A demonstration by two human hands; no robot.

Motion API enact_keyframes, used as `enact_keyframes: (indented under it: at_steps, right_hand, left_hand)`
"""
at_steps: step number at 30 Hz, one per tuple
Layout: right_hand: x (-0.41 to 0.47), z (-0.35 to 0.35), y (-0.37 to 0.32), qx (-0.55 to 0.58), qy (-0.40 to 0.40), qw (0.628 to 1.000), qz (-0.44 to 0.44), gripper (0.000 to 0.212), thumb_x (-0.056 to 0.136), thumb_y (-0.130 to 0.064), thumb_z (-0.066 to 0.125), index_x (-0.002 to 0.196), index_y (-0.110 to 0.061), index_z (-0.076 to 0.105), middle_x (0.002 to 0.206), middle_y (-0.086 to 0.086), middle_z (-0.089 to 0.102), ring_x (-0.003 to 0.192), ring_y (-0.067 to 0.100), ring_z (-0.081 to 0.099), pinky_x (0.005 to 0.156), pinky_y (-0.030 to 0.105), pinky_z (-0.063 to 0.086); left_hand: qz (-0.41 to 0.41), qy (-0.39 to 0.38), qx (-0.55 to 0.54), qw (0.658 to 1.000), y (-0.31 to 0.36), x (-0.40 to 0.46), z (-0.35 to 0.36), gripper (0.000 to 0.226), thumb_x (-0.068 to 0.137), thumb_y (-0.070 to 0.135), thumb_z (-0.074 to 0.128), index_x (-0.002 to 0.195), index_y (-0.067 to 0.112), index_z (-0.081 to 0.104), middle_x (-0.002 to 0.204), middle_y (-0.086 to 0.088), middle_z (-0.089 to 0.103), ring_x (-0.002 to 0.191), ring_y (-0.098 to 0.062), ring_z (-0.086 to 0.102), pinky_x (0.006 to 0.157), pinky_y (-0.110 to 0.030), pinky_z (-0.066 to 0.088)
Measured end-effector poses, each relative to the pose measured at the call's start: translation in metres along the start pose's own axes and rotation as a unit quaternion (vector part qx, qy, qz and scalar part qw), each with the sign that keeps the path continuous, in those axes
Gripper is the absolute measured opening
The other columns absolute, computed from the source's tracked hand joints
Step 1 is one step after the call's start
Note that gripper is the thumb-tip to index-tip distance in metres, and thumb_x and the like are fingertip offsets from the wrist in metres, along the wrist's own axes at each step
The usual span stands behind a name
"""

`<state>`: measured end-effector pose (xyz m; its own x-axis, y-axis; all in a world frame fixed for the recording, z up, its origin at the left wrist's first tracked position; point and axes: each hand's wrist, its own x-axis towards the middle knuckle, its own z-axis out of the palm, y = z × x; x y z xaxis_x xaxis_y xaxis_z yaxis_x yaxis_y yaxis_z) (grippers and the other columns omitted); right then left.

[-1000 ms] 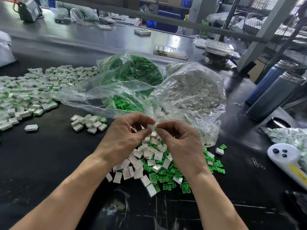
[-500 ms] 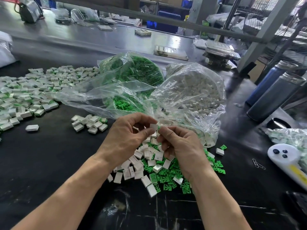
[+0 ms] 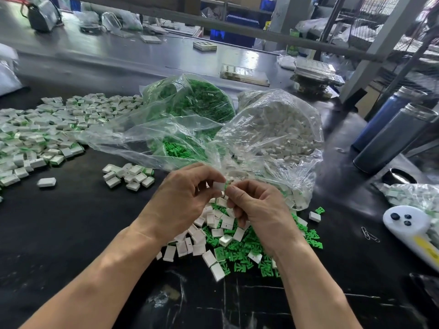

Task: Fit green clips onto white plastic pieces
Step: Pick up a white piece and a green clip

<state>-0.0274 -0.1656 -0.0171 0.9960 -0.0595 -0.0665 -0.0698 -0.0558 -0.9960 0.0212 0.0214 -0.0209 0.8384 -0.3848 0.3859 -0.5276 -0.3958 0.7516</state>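
White piece [image 3: 218, 186] held between both my hands, above the loose pile, in front of the bag mouths. My left hand [image 3: 183, 205] pinches it between thumb and curled fingers. My right hand [image 3: 259, 210] has its fingertips curled in against the piece's right edge, where a sliver of green clip [image 3: 228, 182] shows at the join; how deep the clip sits I cannot tell.

Directly below the hands: mixed pile [image 3: 225, 243] of white pieces and green clips, lying on the black worktop [image 3: 71, 233].

Behind the hands: two clear plastic bags, open toward me. Clip bag [image 3: 190, 108] on the left, full of green clips. Piece bag [image 3: 280, 129] on the right, full of white pieces, touching the clip bag.

Left of the hands: small cluster [image 3: 129, 174] of pieces with green showing, one single piece [image 3: 46, 182] apart from it, and a large heap [image 3: 47, 129] of the same further left.

Right side: two dark bottles [image 3: 392, 134] lying tilted, a white device [image 3: 408, 224] with dark buttons, paper clips [image 3: 369, 234] near it.
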Motion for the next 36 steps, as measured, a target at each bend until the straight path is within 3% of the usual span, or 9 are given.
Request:
enact_keyframes:
  at_steps: [4,14,21,28,36]
  right_hand:
    - [0.0,-0.002,-0.001,-0.014,-0.015,1.0,-0.008,0.017,0.096,-0.023,0.074,0.091,-0.007,0.074,0.074,0.006,0.066,0.059,0.015,0.054,0.052,0.023,0.048]
    - [0.002,-0.008,0.002,-0.04,-0.052,0.998,-0.006,0.014,0.097,-0.027,0.075,0.087,-0.017,0.075,0.072,0.0,0.067,0.061,0.011,0.056,0.054,0.022,0.048]
    - [0.003,-0.014,0.001,-0.037,-0.085,0.996,0.009,0.014,0.094,-0.028,0.077,0.087,-0.017,0.076,0.071,0.0,0.065,0.059,0.011,0.053,0.052,0.021,0.046]
    - [0.002,-0.014,-0.002,-0.035,-0.092,0.995,0.008,0.014,0.094,-0.03,0.077,0.084,-0.02,0.075,0.07,-0.002,0.064,0.059,0.01,0.052,0.052,0.022,0.045]
    - [0.0,-0.005,-0.003,0.023,-0.034,0.999,0.016,0.015,0.091,-0.024,0.077,0.079,-0.016,0.075,0.07,0.005,0.065,0.056,0.012,0.053,0.049,0.023,0.045]
  left_hand:
    - [0.011,-0.007,0.0,1.0,-0.001,0.0,-0.001,0.022,0.093,0.01,0.075,0.108,0.027,0.076,0.101,0.02,0.067,0.094,-0.002,0.068,0.081,-0.014,0.054]
    - [0.039,-0.038,0.0,0.999,-0.004,0.004,-0.004,0.024,0.092,0.006,0.075,0.108,0.023,0.079,0.096,0.017,0.068,0.095,-0.006,0.069,0.082,-0.014,0.051]
    - [0.055,-0.063,-0.025,0.996,-0.006,0.008,-0.006,0.024,0.089,0.002,0.076,0.103,0.021,0.08,0.097,0.015,0.071,0.095,-0.015,0.071,0.083,-0.032,0.059]
    - [0.065,-0.073,-0.03,0.995,-0.005,0.009,-0.003,0.023,0.089,0.0,0.076,0.102,0.018,0.08,0.096,0.013,0.071,0.093,-0.015,0.071,0.083,-0.03,0.059]
    - [0.05,-0.015,-0.004,0.999,0.002,0.007,0.001,0.025,0.088,0.002,0.077,0.104,0.021,0.079,0.095,0.015,0.071,0.094,-0.008,0.07,0.085,-0.021,0.056]
